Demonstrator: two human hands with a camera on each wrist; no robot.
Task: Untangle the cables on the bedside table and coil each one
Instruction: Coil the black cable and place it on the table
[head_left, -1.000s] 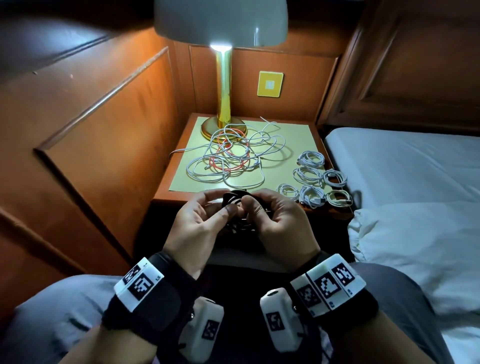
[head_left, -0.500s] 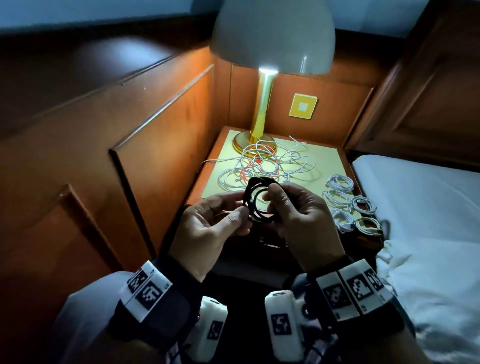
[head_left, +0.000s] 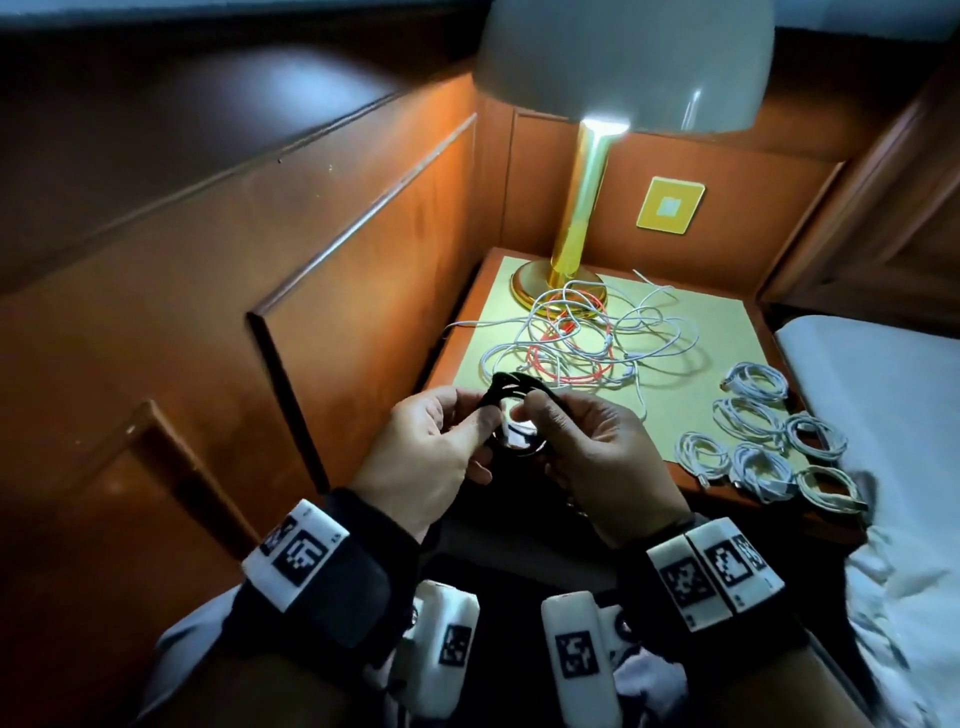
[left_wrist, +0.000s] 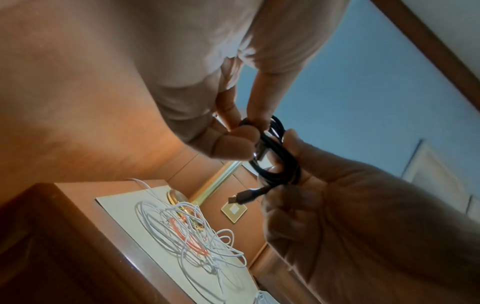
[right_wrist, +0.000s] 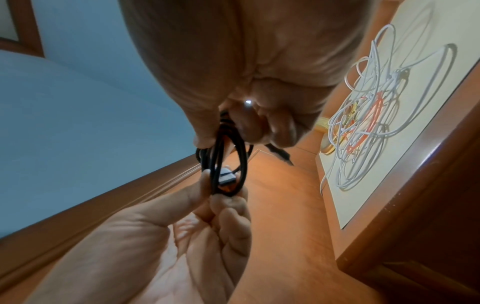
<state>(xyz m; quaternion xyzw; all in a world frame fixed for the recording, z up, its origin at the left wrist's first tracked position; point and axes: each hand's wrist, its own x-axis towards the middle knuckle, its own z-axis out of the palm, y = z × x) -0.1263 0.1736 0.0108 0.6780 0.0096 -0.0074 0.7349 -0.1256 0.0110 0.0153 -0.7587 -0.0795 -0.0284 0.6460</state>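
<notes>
A black cable wound into a small coil hangs in the air before the bedside table. My left hand pinches its left side between thumb and fingers. Fingers of my right hand curl round its right side. In the left wrist view the black coil sits between both hands, one plug sticking out. The right wrist view shows the coil with a silver plug inside the loop. A tangle of white and red cables lies on the table.
Several coiled white cables lie in a group at the table's right front. A lit lamp with a gold stem stands at the back. Wood panelling rises on the left, and a white bed borders the right.
Both hands have lifted the black coil from below the table's front edge up to the level of the tangle. The head view has swung left.
</notes>
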